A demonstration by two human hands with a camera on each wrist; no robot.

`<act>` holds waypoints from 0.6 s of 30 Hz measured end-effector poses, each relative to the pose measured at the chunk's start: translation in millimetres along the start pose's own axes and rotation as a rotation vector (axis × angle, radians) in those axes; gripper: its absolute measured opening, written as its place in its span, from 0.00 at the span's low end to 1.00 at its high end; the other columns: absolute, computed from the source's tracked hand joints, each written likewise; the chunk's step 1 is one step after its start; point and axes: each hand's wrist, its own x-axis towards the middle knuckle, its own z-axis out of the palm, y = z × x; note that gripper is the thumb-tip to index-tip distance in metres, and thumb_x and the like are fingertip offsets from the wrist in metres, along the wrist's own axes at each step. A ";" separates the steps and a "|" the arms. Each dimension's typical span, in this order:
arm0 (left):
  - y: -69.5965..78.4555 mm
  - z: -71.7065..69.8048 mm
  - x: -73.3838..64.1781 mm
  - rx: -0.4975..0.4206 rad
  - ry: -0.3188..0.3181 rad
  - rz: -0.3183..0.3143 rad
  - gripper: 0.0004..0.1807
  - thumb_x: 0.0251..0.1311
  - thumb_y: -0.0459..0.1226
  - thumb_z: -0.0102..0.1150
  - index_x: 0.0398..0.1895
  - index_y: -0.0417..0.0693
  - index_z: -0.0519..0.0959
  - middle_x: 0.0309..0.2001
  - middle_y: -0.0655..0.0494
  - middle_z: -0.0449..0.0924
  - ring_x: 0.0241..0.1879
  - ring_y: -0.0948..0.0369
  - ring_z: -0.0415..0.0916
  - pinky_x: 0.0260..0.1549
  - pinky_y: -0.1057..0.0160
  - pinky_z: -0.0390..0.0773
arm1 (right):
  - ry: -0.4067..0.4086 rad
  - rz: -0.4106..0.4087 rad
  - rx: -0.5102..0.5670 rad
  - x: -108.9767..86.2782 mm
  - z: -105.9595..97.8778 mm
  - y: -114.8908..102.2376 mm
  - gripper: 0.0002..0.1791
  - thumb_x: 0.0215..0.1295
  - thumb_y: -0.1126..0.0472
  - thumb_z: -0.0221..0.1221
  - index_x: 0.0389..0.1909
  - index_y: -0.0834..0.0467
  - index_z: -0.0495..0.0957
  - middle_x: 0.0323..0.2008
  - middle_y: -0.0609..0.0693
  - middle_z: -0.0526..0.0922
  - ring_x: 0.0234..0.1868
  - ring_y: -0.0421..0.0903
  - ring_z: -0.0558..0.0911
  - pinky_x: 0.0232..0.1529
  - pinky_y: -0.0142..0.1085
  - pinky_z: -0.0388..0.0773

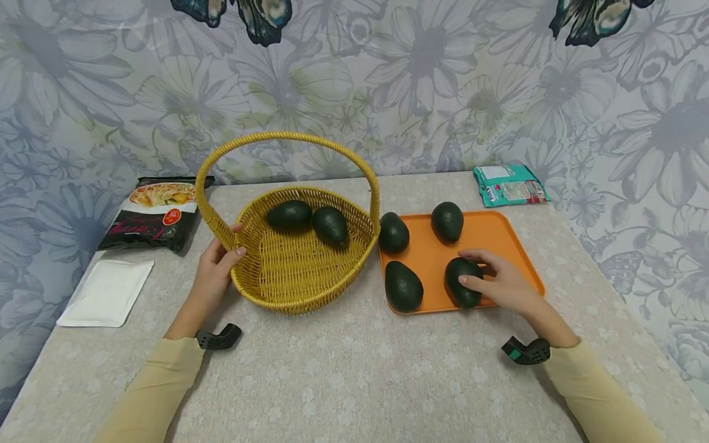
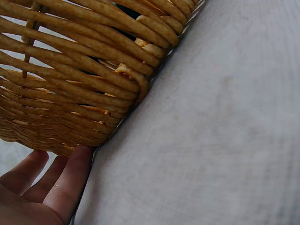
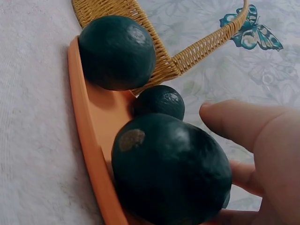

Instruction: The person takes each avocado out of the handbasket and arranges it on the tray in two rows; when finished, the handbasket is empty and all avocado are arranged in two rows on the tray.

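A yellow wicker basket (image 1: pixel 288 271) with a tall arched handle stands left of centre, with two dark green avocados (image 1: pixel 330 226) inside. My left hand (image 1: pixel 217 261) holds its left side, thumb over the rim; in the left wrist view, fingertips meet the outer weave low down. To the right, an orange tray (image 1: pixel 493 231) bears several avocados. My right hand (image 1: pixel 501 280) has its fingers round the front right avocado (image 1: pixel 458 271), which overlaps the tray. In the right wrist view the thumb stands over that avocado (image 3: pixel 168 168), which has a brown patch on its skin.
A black food packet (image 1: pixel 149 221) and a flat white packet (image 1: pixel 108 292) lie left of the basket. Behind the tray is a teal packet (image 1: pixel 512 184). Flower-patterned wall covering (image 1: pixel 421 92) rises at the table's back edge. The basket's handle arches high.
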 end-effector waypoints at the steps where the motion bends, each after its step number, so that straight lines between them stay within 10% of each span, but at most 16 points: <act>1: 0.1 -0.1 0.0 0.001 0.000 0.000 0.29 0.77 0.40 0.50 0.78 0.53 0.61 0.78 0.44 0.56 0.64 0.71 0.65 0.51 0.81 0.74 | -0.004 0.007 -0.001 -0.2 -0.8 -0.1 0.29 0.72 0.56 0.62 0.69 0.62 0.70 0.66 0.63 0.75 0.63 0.61 0.75 0.59 0.42 0.75; 9: 1.0 -0.7 0.3 -0.007 0.001 0.018 0.28 0.77 0.40 0.50 0.78 0.51 0.62 0.76 0.43 0.58 0.62 0.70 0.67 0.49 0.80 0.76 | -0.030 0.058 0.051 -1.8 -4.8 -0.7 0.32 0.73 0.53 0.61 0.72 0.61 0.66 0.69 0.67 0.70 0.65 0.71 0.74 0.41 0.36 0.83; 18: -0.4 -0.7 -1.3 0.020 0.006 0.016 0.29 0.77 0.39 0.49 0.78 0.50 0.61 0.77 0.43 0.58 0.61 0.73 0.68 0.49 0.80 0.75 | -0.025 0.091 0.077 -1.1 -9.3 -0.6 0.33 0.74 0.53 0.60 0.73 0.61 0.64 0.69 0.69 0.69 0.66 0.70 0.73 0.46 0.44 0.86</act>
